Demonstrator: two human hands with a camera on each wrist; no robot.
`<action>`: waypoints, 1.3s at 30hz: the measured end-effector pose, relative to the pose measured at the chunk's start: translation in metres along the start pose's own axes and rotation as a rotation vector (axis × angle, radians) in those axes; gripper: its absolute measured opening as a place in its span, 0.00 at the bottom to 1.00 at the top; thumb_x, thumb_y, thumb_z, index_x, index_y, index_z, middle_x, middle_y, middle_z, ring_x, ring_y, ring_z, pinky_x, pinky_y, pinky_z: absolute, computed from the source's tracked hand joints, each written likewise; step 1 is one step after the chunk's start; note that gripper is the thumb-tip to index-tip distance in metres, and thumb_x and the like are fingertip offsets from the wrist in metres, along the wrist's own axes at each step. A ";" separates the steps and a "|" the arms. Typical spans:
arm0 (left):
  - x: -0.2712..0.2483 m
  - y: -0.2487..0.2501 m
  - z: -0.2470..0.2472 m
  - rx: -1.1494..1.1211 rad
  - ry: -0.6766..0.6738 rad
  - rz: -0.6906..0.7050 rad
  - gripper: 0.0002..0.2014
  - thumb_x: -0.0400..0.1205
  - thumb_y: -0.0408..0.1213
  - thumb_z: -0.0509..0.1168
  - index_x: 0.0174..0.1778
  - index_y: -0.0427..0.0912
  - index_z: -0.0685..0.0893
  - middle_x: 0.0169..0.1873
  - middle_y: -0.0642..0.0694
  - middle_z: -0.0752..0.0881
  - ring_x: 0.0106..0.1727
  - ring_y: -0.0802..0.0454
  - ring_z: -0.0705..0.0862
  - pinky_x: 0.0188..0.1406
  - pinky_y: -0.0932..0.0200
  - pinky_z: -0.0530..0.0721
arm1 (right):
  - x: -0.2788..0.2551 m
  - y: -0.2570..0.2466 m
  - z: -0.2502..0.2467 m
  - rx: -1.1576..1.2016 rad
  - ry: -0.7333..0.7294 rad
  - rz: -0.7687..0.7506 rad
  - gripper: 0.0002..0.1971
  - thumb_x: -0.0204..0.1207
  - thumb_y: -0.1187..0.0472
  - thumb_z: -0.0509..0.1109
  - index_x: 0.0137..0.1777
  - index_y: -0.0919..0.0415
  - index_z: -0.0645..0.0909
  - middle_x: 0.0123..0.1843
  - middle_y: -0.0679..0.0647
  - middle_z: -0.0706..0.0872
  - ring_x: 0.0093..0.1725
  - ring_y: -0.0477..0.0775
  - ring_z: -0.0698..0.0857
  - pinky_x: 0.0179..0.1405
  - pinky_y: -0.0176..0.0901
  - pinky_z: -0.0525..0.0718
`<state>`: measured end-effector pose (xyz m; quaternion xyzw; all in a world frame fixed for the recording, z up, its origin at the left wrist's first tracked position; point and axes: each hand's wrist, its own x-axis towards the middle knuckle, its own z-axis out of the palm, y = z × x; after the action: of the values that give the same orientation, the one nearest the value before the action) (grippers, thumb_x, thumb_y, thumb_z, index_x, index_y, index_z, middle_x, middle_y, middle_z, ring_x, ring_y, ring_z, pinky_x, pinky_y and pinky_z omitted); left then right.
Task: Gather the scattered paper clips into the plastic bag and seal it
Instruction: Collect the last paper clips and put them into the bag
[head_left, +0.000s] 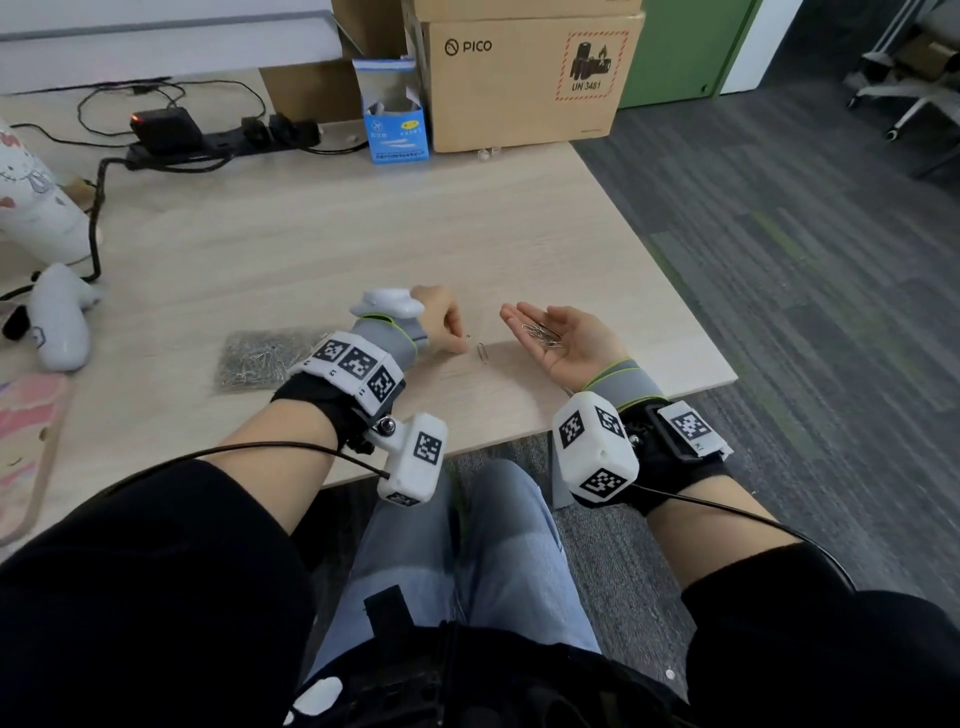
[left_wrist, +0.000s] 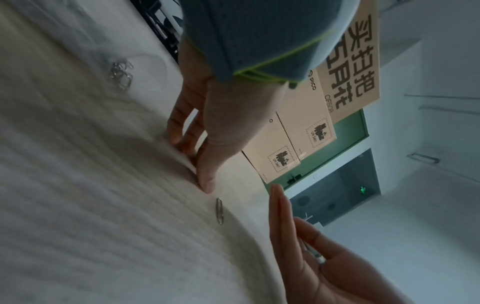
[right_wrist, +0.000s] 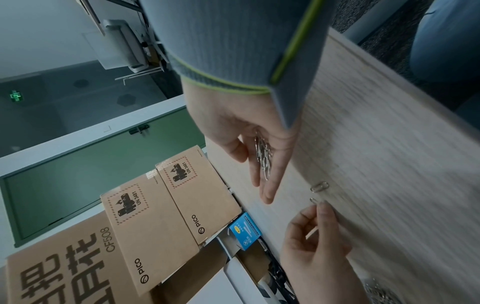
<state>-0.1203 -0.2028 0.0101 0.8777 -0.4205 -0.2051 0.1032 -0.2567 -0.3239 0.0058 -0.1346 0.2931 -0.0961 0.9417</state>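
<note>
The left hand (head_left: 441, 322) apparently pinches one paper clip (right_wrist: 313, 200); beside it, the flat right hand (head_left: 558, 338) cups a clip pile (head_left: 542, 333).

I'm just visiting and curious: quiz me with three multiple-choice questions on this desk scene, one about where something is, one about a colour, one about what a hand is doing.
1. Where does the plastic bag of clips lie?
A. on the person's left side of the table
B. inside the cardboard box
C. on the carpet

2. What colour is the small box beside the big cardboard box?
A. red
B. blue
C. yellow

3. What is the right hand doing?
A. making a fist
B. pressing the bag flat
C. lying palm up, open, with a heap of paper clips in it

Answers: 1 A, the bag rests on the table beside the left wrist. 2 B, its front is plainly blue. 3 C, the clips lie in the flat palm, while the left hand pinches one clip near a loose clip.
</note>
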 end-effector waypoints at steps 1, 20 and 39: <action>0.000 0.002 0.002 0.008 -0.014 0.002 0.08 0.75 0.39 0.71 0.44 0.38 0.88 0.46 0.40 0.90 0.41 0.50 0.82 0.40 0.60 0.75 | 0.000 0.000 0.000 0.000 0.000 -0.001 0.17 0.84 0.68 0.49 0.49 0.81 0.76 0.35 0.76 0.87 0.49 0.70 0.82 0.43 0.54 0.86; 0.003 0.011 0.008 0.003 -0.059 0.238 0.06 0.74 0.38 0.71 0.42 0.40 0.86 0.34 0.49 0.81 0.40 0.49 0.79 0.42 0.56 0.76 | -0.002 0.002 -0.002 0.029 0.017 0.007 0.16 0.84 0.68 0.49 0.49 0.81 0.75 0.45 0.76 0.83 0.74 0.68 0.73 0.59 0.50 0.84; -0.005 0.016 -0.018 -0.207 0.107 0.241 0.10 0.71 0.40 0.74 0.44 0.42 0.85 0.39 0.49 0.85 0.31 0.63 0.75 0.34 0.65 0.72 | 0.021 0.035 0.022 -0.175 -0.003 0.069 0.16 0.84 0.67 0.50 0.45 0.75 0.77 0.32 0.68 0.87 0.29 0.65 0.89 0.27 0.48 0.89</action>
<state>-0.1264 -0.2086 0.0337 0.8153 -0.4934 -0.1864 0.2390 -0.2232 -0.2921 0.0011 -0.2062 0.3034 -0.0375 0.9295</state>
